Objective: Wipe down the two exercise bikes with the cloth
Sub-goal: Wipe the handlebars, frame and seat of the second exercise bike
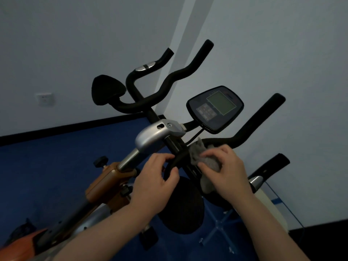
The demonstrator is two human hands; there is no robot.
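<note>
- The exercise bike (pixel 158 136) stands right before both hands, its black handlebar (pixel 243 136) running toward 2 o'clock.
- The left hand (pixel 156 178) curls around the bar's near loop at 9 o'clock of the cloth.
- The right hand (pixel 226 166), nearer, presses the crumpled grey cloth (pixel 199 153) against the bar.

Both bare forearms reach forward, hands close together. The left hand (pixel 154 178) curls thumb and fingers around a black handlebar loop (pixel 174 162); the right hand (pixel 225 166) (knuckles up) clutches a grey cloth (pixel 202 157).
</note>
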